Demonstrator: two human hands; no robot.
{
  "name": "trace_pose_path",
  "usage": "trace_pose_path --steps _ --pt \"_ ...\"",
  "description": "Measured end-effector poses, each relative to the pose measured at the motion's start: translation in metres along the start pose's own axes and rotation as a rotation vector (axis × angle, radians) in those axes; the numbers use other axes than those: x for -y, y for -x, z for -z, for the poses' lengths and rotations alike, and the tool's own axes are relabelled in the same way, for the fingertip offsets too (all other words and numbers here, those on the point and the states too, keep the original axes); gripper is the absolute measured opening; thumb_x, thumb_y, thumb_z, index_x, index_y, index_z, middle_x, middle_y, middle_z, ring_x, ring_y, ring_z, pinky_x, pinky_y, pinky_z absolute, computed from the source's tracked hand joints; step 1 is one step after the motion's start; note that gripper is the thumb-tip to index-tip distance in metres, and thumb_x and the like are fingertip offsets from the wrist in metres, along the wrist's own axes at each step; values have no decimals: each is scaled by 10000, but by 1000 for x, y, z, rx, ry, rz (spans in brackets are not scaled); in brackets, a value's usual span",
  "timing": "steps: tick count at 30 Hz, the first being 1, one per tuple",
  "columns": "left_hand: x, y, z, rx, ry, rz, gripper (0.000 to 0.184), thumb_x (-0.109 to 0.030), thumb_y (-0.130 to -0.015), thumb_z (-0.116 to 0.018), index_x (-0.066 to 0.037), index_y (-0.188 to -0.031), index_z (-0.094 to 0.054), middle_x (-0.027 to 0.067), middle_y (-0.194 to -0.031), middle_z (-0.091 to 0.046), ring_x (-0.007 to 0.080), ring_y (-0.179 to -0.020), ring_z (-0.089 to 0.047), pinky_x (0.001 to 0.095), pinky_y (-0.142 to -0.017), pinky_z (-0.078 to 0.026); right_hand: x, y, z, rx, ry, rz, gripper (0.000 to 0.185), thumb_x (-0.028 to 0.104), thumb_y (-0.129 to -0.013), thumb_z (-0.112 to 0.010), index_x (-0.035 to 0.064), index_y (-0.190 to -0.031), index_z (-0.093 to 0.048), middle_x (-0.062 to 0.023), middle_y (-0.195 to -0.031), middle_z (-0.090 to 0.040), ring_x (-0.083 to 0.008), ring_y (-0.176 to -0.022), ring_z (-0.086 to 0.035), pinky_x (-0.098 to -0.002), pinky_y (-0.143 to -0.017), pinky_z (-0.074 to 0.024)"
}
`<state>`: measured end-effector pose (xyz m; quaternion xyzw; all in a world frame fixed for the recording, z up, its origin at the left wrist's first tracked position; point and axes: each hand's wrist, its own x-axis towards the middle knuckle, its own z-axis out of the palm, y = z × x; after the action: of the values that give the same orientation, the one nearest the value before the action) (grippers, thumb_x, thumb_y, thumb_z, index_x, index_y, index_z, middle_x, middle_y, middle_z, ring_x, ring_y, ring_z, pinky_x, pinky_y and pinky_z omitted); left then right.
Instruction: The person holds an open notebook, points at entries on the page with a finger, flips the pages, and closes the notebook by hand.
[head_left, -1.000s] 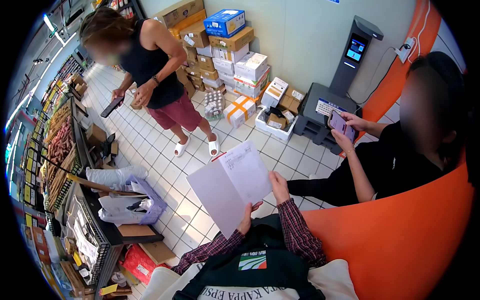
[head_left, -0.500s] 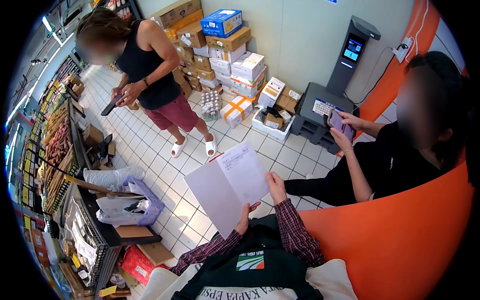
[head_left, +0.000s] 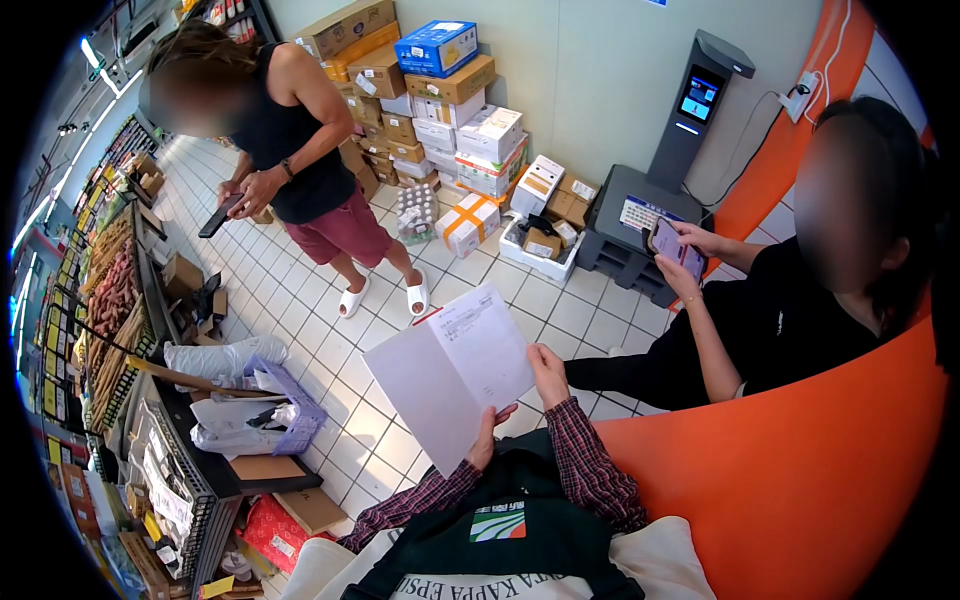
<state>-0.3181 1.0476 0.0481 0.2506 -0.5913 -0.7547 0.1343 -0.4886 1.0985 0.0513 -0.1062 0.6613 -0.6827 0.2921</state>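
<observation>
The open folder (head_left: 450, 375) is showing smooth, matt paper; beneath us, the floor tiles (head_left: 365, 395) are gleaming glossy; cardboard cartons (head_left: 460, 85) are looking matt, the lilac basket (head_left: 301, 433) plastic, the plaid sleeve (head_left: 585, 450) cloth.

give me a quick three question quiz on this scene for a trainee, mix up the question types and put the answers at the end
1. True or false: the wearer's left hand and right hand both hold the open paper.

2. Fill in the gap: the white box on the tiled floor is crossed by ____ bands.

3. Multiple choice: what does the person at the far right hold?
a) a basket
b) a phone
c) a bottle

Key: 1. True. 2. Orange. 3. b.
</observation>
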Motion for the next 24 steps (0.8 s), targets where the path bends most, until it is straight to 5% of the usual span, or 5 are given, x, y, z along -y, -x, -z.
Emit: trace_pose_path --steps 2,6,12,14,24 --pt "5 0 5 -7 5 11 535 -406 -1010 -278 13 -1304 -434 127 -1255 -566 205 -1108 -559 345 -1062 -311 -10 -5 -1 -4 -6 6 290 262 -953 -523 -9 -1011 -604 16 -852 -574 -54 -803 -484 -210 -734 -401" --pt "23 -4 15 75 -118 69 669 -510 -989 -165 -29 -1271 -533 52 -1284 -563 188 -1258 -425 357 -1127 -133 -22 -9 -1 -46 77 97 260 242 -925 -565 -4 -988 -621 9 -865 -610 -60 -816 -520 -224 -740 -435" --pt "-7 1 6 -9 -165 -17 552 -406 -1012 -266 51 -1263 -449 150 -1156 -624 207 -1100 -575 314 -1028 -378 -19 -8 -3 -32 38 55 302 274 -938 -514 -7 -998 -607 -29 -766 -598 -86 -746 -522 -246 -679 -436" --pt "-15 2 3 -5 -142 -21 553 -403 -1012 -272 59 -1270 -434 163 -1149 -624 207 -1094 -578 314 -1020 -390 -17 -7 -3 -8 14 -7 269 255 -948 -521 5 -1003 -602 20 -828 -563 -57 -783 -481 -212 -703 -404" --pt "-8 1 6 -29 -89 -6 554 -398 -1013 -274 67 -1285 -406 170 -1147 -623 212 -1092 -579 319 -1019 -392 -18 -7 -4 -26 61 13 291 270 -952 -511 -2 -1003 -599 8 -813 -566 -66 -783 -485 -212 -707 -405"
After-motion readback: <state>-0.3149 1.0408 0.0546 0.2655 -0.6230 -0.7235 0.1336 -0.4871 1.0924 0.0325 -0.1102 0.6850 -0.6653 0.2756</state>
